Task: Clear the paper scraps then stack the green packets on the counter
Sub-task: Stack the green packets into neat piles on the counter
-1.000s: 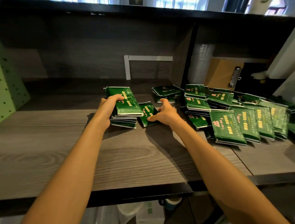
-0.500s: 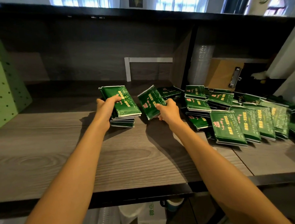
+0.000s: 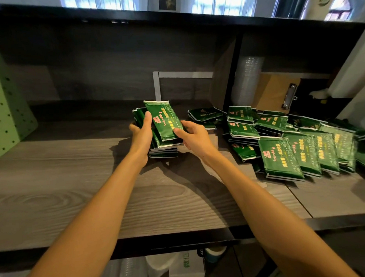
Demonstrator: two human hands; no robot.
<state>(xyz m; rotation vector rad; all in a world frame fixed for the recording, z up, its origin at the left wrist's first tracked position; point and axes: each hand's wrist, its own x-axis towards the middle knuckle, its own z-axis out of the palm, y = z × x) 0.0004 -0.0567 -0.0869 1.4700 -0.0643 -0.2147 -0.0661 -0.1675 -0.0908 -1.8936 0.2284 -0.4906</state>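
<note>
While 1 packet (image 3: 163, 120) was held tilted over the stack (image 3: 163, 153), its near right corner was pinched by the right hand (image 3: 195, 137). The stack's left side was gripped by the left hand (image 3: 140, 138), thumb laid on the packet's left edge. Long axis was pointed away from the body, roughly matched to the stack. Contact underneath couldn't be confirmed, probably partial. Loose packets (image 3: 282, 142) were left on the counter (image 3: 75, 185) to the right, nearer the right hand.

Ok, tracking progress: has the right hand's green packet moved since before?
Yes: the packet went left and up over the stack, nearer the grey wall bracket.
</note>
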